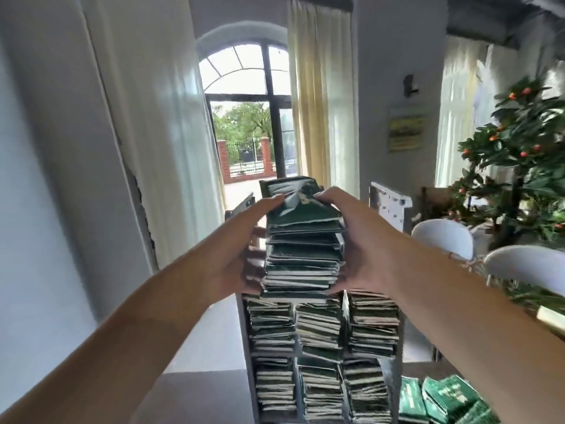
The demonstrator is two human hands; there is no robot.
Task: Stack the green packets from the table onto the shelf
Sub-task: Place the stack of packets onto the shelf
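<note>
We have a tall stack of green packets (302, 249) clamped between both hands, held just above the top of the shelf (244, 332), whose compartments are already packed with packets. Our left hand (241, 255) presses one side, our right hand (357, 240) the other, fingers (328, 195) curled over the top packet. We judge this the placing step: next we lower the stack squarely and let go evenly, or it may topple. More loose packets (440, 399) wait on the counter (412, 367).
</note>
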